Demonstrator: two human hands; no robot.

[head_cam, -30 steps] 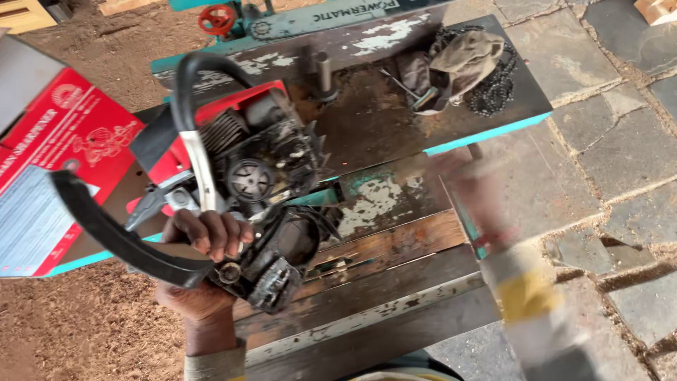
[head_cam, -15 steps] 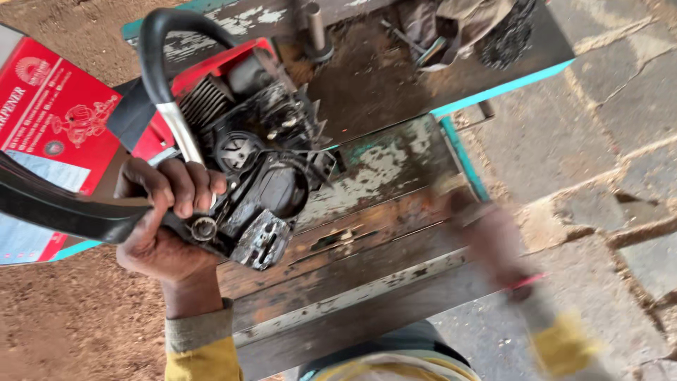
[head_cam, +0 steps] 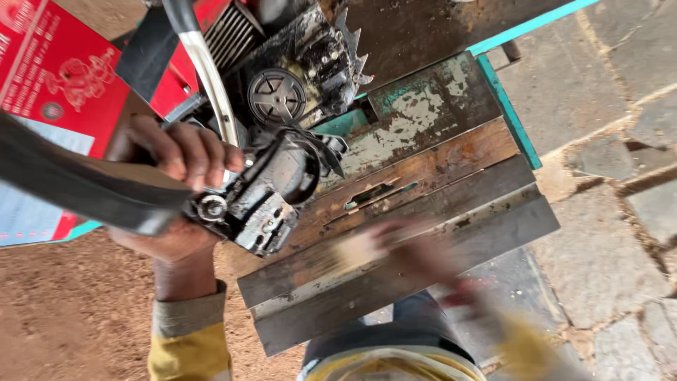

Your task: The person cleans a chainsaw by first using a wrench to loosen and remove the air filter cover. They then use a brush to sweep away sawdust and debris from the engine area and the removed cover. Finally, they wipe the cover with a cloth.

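Worn wooden workbench (head_cam: pixel 437 162) carries a stripped chainsaw (head_cam: pixel 282 141), its handle clenched by the left hand (head_cam: pixel 176 176) to steady it, while the blurred right hand (head_cam: pixel 416 254) hovers, grip unclear.

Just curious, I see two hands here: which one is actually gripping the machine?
The left hand, its fingers wrapped around the chainsaw engine at its handle bar. The right hand is only a blur over the wooden workbench, apart from the engine; whether it holds anything is unclear.

Chainsaw (head_cam: pixel 282 134) on workbench (head_cam: pixel 437 176); box (head_cam: pixel 56 77) at left.
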